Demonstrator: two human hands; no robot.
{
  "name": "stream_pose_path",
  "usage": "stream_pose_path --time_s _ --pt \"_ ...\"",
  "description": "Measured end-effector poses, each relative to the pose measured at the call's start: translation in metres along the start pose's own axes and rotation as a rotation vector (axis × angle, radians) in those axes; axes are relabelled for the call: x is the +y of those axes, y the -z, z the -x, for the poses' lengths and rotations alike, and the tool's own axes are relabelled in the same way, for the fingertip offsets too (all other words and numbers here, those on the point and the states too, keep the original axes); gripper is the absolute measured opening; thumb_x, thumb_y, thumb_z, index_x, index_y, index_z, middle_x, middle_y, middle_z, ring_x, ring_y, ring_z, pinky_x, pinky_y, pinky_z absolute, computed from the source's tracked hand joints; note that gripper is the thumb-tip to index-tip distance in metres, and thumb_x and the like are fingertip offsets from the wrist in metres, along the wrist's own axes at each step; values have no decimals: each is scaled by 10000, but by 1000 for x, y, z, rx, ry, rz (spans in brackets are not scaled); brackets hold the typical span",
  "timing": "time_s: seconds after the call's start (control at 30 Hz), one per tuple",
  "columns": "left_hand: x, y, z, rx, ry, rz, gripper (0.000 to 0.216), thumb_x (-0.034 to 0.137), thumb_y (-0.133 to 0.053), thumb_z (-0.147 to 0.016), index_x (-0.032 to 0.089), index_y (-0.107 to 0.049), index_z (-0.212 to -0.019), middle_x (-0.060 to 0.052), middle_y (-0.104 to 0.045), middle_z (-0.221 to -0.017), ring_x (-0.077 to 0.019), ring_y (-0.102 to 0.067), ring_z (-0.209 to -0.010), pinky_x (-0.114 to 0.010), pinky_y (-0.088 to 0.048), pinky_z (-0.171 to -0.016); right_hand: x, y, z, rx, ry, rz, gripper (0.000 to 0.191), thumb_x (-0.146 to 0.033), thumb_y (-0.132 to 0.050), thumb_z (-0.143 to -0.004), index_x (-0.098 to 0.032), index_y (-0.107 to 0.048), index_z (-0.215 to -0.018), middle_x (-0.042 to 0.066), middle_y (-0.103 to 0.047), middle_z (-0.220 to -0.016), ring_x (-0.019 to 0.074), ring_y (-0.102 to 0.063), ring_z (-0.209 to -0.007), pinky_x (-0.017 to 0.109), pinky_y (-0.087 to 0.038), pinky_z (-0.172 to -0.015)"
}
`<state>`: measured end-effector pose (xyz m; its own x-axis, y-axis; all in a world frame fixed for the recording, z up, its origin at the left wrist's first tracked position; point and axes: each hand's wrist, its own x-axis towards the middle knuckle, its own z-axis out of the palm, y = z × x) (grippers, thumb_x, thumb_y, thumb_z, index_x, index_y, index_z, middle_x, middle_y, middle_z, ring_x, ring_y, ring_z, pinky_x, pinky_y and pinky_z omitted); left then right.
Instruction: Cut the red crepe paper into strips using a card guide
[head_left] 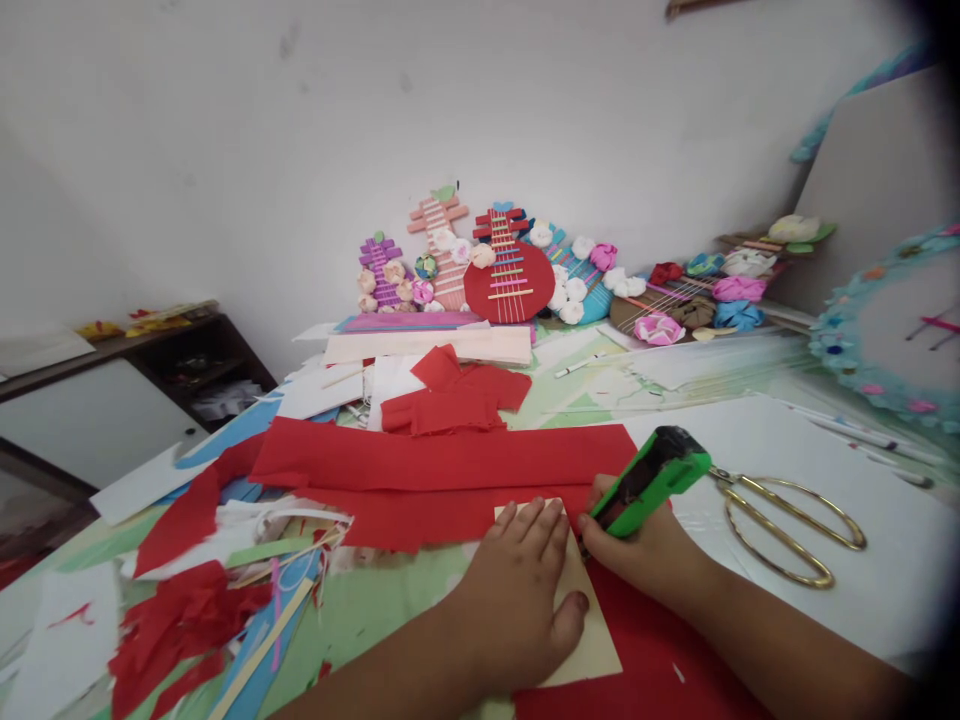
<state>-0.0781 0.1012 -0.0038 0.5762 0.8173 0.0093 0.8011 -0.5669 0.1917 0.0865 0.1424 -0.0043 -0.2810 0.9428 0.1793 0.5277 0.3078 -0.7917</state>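
Flat on a pale yellow card [600,655] lies my left hand [521,600], fingers stretched out and thumb apart. The card rests on a red sheet [652,640] near the table's front. My right hand [637,545] is wrapped round a green and black utility knife [656,480], held tilted with its lower end down beside the card's right edge. The blade tip is hard to make out behind the fingers. Just beyond both hands stretches a long folded red strip [450,455]. Gold-handled scissors [787,530] lie right of the knife, on white paper.
Red scraps [187,625], thin strips and paper pieces litter the left side. Decorated paper instruments [510,270] lean along the wall at the back. A cream stack [427,345] lies before them. Pens [862,430] and a blue-edged round piece [832,330] are at right.
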Motion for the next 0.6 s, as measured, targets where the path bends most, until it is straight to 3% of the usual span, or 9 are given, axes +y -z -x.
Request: stream_pose_path --time_s 0.6 --pt "2 2 -2 -19 14 -10 561 417 -295 -859 86 -282 -1311 -90 -203 -1373 -238 -165 -1253 -411 -123 -1024 0 -1 -2 -6 -4 -22 205 -239 -456 -699 -211 -305 -563 -55 -383 -504 98 -417 -489 218 -343 -462"
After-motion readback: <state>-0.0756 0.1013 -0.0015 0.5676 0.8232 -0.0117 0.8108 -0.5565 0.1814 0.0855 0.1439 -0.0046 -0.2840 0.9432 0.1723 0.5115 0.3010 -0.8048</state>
